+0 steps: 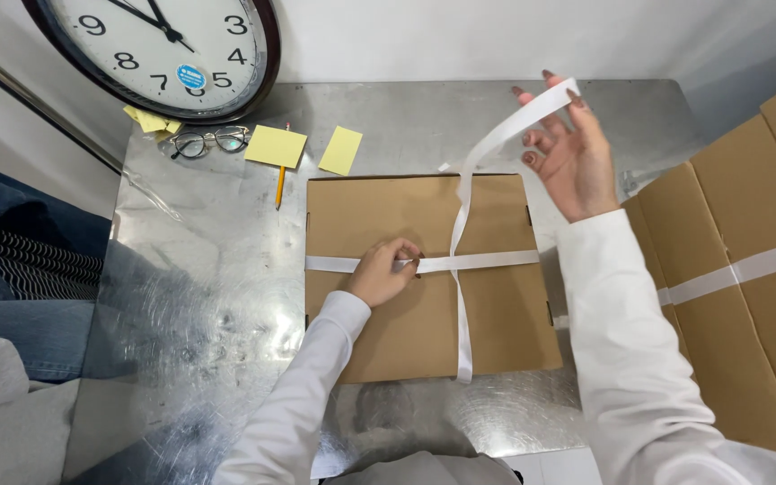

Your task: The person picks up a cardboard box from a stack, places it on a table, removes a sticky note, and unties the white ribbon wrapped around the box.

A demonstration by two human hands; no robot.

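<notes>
A flat brown cardboard box (424,269) lies in the middle of the steel table (208,269), bound crosswise by a white strap (460,314). The left hand (383,272) rests on the box lid just left of the crossing, fingers curled down and pinching the horizontal band against the cardboard. The right hand (572,153) is raised beyond the box's far right corner, fingers spread loosely, the strap's free end draped over the fingertips and running down to the crossing. Behind the box sit two yellow sticky notes (276,145), a pencil (280,186) and a pair of glasses (210,141). A large wall clock (159,49) leans at the far left. Another taped carton (747,269) sits to the right.
</notes>
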